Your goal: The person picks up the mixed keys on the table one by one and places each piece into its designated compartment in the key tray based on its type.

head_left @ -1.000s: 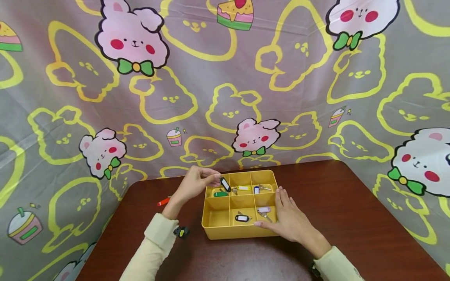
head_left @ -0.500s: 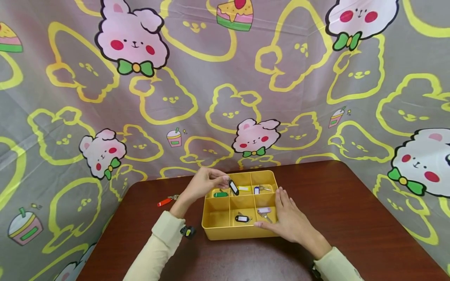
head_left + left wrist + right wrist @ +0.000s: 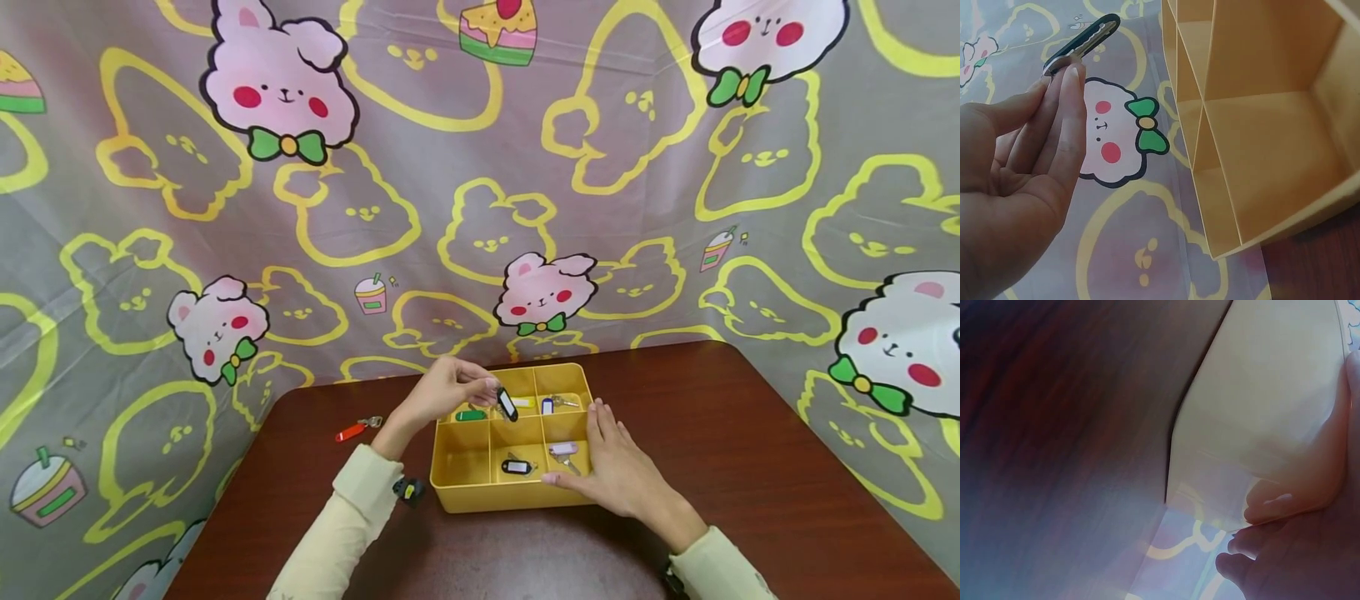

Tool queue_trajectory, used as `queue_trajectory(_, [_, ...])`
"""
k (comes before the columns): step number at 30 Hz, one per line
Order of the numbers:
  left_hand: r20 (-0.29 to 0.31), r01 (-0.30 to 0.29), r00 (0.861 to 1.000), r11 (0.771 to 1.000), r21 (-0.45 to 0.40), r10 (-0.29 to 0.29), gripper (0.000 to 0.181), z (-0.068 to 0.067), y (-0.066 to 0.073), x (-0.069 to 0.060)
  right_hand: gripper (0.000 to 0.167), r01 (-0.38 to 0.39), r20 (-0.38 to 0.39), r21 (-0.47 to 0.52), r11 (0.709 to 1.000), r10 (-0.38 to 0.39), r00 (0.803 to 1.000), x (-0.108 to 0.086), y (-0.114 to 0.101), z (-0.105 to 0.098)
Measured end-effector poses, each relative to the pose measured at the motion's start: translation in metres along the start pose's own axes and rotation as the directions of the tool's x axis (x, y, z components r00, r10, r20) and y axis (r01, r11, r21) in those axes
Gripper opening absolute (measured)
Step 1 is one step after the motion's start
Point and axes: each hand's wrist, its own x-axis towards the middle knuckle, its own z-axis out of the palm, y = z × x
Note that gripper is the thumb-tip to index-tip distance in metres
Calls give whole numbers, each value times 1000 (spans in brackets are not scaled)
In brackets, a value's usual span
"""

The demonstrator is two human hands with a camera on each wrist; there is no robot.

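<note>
In the head view my left hand [image 3: 442,392] pinches a key with a black key tag [image 3: 507,405] between thumb and fingertips. The tag hangs tilted over the middle of the yellow divided box [image 3: 517,498]. From the left wrist, the key [image 3: 1099,42] lies alongside its tag. My right hand [image 3: 626,467] rests against the box's right side, fingers extended along the rim and thumb at the front corner. Inside the compartments lie a green key tag [image 3: 471,415], a yellow one partly hidden, a blue tag [image 3: 547,406], another black tag [image 3: 517,467] and a lilac tag [image 3: 563,448].
A red key tag [image 3: 350,432] with keys lies on the dark wooden table [image 3: 300,492], left of the box. Patterned cloth [image 3: 420,208] hangs behind the table and at both sides. Thin dividers [image 3: 490,454] split the box into several compartments.
My left hand has moved right with the black key tag, from above the back left compartment toward the middle. The red tag's keys have come into sight. My right hand stays put.
</note>
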Motion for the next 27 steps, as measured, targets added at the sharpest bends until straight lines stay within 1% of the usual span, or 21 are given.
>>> queue_trajectory(3, [11,19,1000,1000,-3,-18,24,1,0,1,137,1,0,-1,1000,-1,1000,0,0,0])
queue_trajectory(7, [20,29,999,1000,9,-29,23,2,0,4,135,2,-7,2,1000,-2,1000,0,0,0])
queue_trajectory(11, [34,43,999,999,7,-43,21,3,-2,7,137,6,-14,-8,1000,-6,1000,0,1,1])
queue_trajectory(14, [48,48,998,999,5,-48,20,4,-1,9,138,8,-16,-14,1000,-8,1000,0,2,2])
queue_trajectory(18, [79,37,996,999,-5,-36,21,4,0,12,137,5,-15,-10,1000,-5,1000,0,2,1])
queue_trajectory(23, [106,45,994,999,-27,-42,21,5,0,14,136,2,-16,-12,1000,-3,1000,0,1,1])
queue_trajectory(27, [121,54,991,998,-23,-51,20,6,-2,15,135,-2,-9,-5,1000,2,1000,0,0,1])
